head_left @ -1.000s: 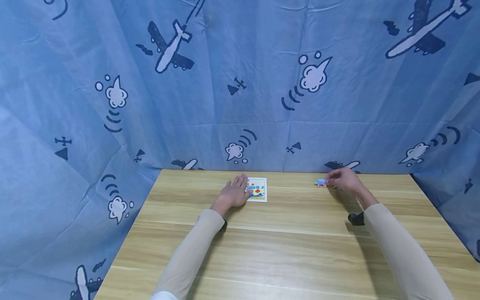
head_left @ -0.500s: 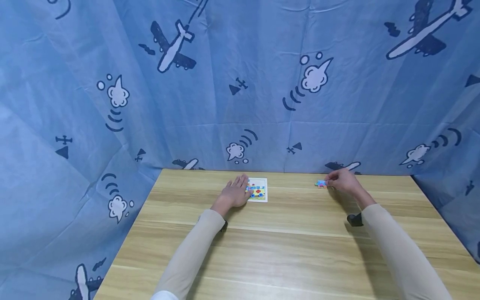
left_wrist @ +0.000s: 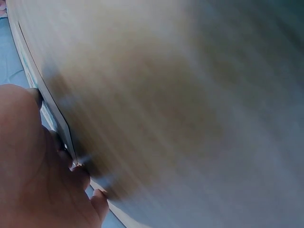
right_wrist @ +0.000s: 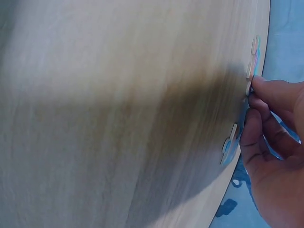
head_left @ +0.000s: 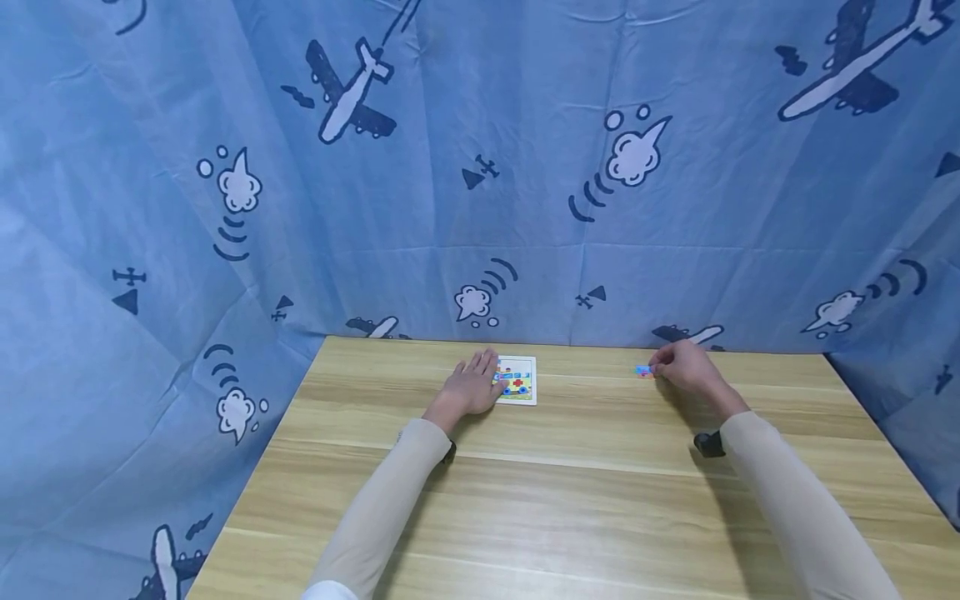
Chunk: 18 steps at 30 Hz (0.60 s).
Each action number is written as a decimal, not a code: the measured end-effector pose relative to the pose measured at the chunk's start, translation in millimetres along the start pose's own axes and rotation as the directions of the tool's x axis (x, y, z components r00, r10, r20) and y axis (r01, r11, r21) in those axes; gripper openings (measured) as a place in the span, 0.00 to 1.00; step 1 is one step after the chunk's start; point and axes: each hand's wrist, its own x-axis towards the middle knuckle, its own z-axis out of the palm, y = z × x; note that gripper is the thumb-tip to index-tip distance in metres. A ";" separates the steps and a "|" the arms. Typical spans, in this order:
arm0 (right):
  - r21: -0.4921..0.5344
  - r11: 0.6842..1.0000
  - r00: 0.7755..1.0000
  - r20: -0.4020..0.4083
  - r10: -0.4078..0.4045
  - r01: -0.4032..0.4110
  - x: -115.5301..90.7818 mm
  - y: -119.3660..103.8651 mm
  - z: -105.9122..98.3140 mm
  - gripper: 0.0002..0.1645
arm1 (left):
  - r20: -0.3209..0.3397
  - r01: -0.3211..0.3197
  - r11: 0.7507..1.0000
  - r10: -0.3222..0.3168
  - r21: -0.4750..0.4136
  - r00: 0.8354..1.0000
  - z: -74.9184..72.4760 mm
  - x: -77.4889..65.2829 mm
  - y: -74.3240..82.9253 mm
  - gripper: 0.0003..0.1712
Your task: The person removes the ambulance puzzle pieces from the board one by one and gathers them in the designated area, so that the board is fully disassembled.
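Note:
My left hand [head_left: 471, 385] lies with fingers extended across the left side of a small white-bordered picture puzzle [head_left: 527, 398], which shows a yellow vehicle with a red cross. In the left wrist view the same hand [left_wrist: 42, 161] rests along the thin edge of the board [left_wrist: 56, 111]. Over on the right, my right hand [head_left: 688, 367] pinches the end of a blue and pink puzzle piece [head_left: 642, 371] between thumb and fingertips. The right wrist view shows this piece [right_wrist: 256, 54] flat on the table by the thumb, its near end partly covered by the hand [right_wrist: 275, 142].
Another puzzle piece [right_wrist: 229, 145] lies on the table beside the right hand's fingers. The wooden table [head_left: 555, 500] ends at a blue curtain [head_left: 525, 208] printed with airplanes. A black wrist device [head_left: 709, 443] hangs under the right sleeve.
The right hand has shifted slightly left over the puzzle piece, and less of the piece shows now. The left hand stays on the puzzle. The head view has moved a little.

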 end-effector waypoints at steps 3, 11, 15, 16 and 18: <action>-0.010 1.000 1.000 -0.007 -0.019 0.019 -1.1 0.1 0.7 0.10 | -0.003 0.000 1.000 0.000 0.005 1.000 0.0 0.4 0.2 0.42; -0.004 0.999 0.999 -0.008 -0.040 0.040 -4.0 -0.6 0.2 0.10 | -0.006 -0.006 1.000 0.006 0.006 1.000 1.0 0.1 -0.3 0.42; 0.002 0.999 0.999 -0.004 -0.033 0.034 -4.1 -0.8 -0.1 0.10 | -0.009 -0.008 1.000 0.008 -0.007 1.000 0.1 -0.3 -0.2 0.42; 0.003 0.999 0.999 -0.003 -0.032 0.032 -4.2 -0.7 -0.1 0.10 | -0.009 -0.009 1.000 0.009 -0.010 1.000 -0.1 -0.4 -0.2 0.42; 0.006 1.000 1.000 0.002 -0.028 0.028 -3.8 -0.1 0.2 0.11 | -0.009 -0.010 1.000 0.010 -0.013 1.000 -0.2 -0.5 -0.3 0.42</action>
